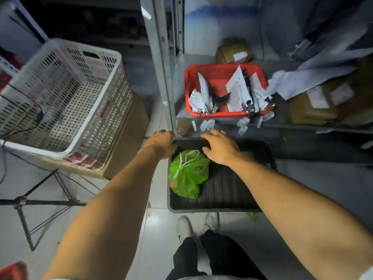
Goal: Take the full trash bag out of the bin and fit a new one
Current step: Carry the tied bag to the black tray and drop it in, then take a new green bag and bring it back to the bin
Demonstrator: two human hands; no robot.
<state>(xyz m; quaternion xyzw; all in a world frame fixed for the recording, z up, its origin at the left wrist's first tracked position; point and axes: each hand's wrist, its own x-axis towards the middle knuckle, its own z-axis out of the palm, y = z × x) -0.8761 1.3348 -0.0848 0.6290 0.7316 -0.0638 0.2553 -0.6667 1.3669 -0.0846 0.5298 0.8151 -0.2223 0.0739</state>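
- The white crate (60, 98) stands on the floor at the far left, holed walls, no readable writing.
- The left hand (161, 144) curls its fingers over the far left corner of the black bin (218, 207), gripping the rim there.
- The green trash bag (187, 174), tied shut with white handles, lies inside the bin against its left wall, near both hands.
- The right hand (221, 147) rests on the bin's far edge with fingers spread and relaxed, holding nothing.
- To do this step well, I judge: steady the bin by the rim, take the bag by its knotted handles and lift it straight up.
- The red basket (226, 89) on the shelf behind holds white packets; labels there and on the cartons are too blurred to read.
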